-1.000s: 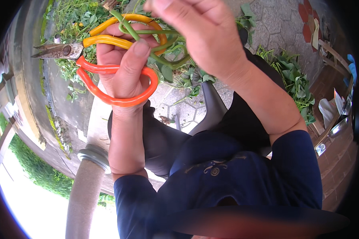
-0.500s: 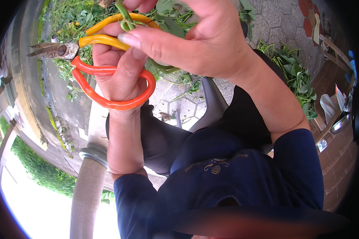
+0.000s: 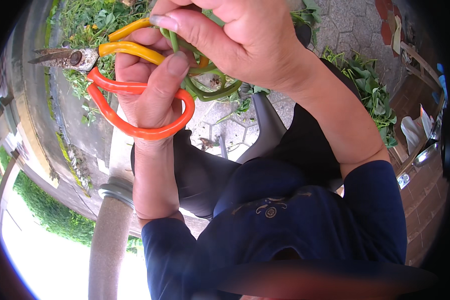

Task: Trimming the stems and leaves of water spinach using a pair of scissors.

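My left hand (image 3: pixel 152 100) carries a pair of scissors (image 3: pixel 87 59). Their rusty blades point left, slightly apart, with one yellow and one orange handle; the orange loop hangs round the base of my thumb. Its thumb and fingers also close on green vine stems (image 3: pixel 212 94), which bend in a loose coil below my right hand. Right above, my right hand (image 3: pixel 257 42) pinches a strand of the same stem between thumb and fingers, close to the left fingertips. Part of the right fingers lies beyond the top edge.
Leafy cut greens (image 3: pixel 97 30) lie on the ground at the far left, and another leafy heap (image 3: pixel 362 90) is to the right. Hexagonal paving (image 3: pixel 345 27) shows between them. A round post (image 3: pixel 107 240) stands at the lower left. Wooden pieces (image 3: pixel 420 60) lie at the right.
My right hand has shifted a little up and left. The stem tip that stuck up between my fingers is now bent down, and more of the coil shows. The scissors stay in my left hand.
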Demonstrator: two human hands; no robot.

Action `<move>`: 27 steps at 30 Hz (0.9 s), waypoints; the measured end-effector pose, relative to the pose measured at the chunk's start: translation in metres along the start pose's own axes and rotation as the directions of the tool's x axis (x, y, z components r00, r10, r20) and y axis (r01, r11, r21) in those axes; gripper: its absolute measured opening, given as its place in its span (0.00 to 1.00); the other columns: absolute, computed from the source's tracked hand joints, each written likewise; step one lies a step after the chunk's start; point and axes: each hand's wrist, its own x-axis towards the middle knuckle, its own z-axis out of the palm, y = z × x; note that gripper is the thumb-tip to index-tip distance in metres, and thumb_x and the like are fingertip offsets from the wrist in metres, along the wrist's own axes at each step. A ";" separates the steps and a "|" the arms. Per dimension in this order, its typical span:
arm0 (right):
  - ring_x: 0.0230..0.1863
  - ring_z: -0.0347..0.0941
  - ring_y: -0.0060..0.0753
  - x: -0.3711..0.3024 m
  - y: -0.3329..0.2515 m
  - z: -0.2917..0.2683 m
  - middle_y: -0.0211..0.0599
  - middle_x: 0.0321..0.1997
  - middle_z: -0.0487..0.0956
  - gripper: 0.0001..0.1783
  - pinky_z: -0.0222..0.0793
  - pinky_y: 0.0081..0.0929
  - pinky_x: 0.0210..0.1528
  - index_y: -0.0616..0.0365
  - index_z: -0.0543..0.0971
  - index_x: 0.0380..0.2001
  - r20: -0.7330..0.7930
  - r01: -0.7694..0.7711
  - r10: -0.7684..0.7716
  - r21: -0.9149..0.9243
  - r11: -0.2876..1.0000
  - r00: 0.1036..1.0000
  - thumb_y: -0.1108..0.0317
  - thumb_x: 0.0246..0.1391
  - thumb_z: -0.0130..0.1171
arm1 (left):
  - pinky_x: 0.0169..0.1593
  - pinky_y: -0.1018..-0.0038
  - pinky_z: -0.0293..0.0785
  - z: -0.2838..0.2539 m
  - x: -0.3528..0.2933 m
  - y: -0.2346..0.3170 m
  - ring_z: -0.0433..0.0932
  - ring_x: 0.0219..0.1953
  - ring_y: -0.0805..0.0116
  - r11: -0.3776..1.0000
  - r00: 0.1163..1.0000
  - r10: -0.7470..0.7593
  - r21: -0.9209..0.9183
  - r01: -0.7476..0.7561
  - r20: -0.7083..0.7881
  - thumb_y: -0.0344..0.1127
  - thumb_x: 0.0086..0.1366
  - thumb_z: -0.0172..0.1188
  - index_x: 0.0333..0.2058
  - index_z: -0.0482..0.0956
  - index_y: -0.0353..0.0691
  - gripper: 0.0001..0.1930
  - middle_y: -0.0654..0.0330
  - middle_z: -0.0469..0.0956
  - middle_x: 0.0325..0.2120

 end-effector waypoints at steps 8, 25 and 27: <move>0.22 0.69 0.39 -0.006 0.005 0.013 0.39 0.21 0.71 0.04 0.65 0.30 0.23 0.60 0.71 0.27 -0.150 -0.041 0.036 -0.028 0.999 0.988 0.77 0.47 0.55 | 0.42 0.74 0.70 0.001 -0.001 0.004 0.74 0.34 0.70 0.999 0.999 0.030 0.026 -0.029 -0.025 0.24 0.53 0.58 0.44 0.66 0.35 0.19 0.56 0.73 0.33; 0.18 0.69 0.28 0.009 0.033 -0.013 0.35 0.17 0.73 0.04 0.64 0.26 0.22 0.61 0.74 0.29 -0.260 -0.301 0.202 -0.428 0.852 0.944 0.72 0.50 0.56 | 0.42 0.74 0.71 -0.007 0.001 0.000 0.75 0.34 0.68 0.986 0.989 0.145 0.084 -0.146 0.025 0.23 0.54 0.56 0.41 0.65 0.35 0.16 0.51 0.75 0.33; 0.19 0.68 0.23 0.011 0.009 -0.007 0.30 0.17 0.73 0.06 0.64 0.24 0.22 0.62 0.75 0.30 -0.167 -0.438 0.413 -0.158 0.885 0.895 0.70 0.52 0.56 | 0.42 0.74 0.72 -0.017 0.003 0.002 0.75 0.34 0.67 0.991 0.992 0.128 0.044 -0.128 -0.010 0.23 0.54 0.55 0.42 0.65 0.35 0.16 0.49 0.75 0.35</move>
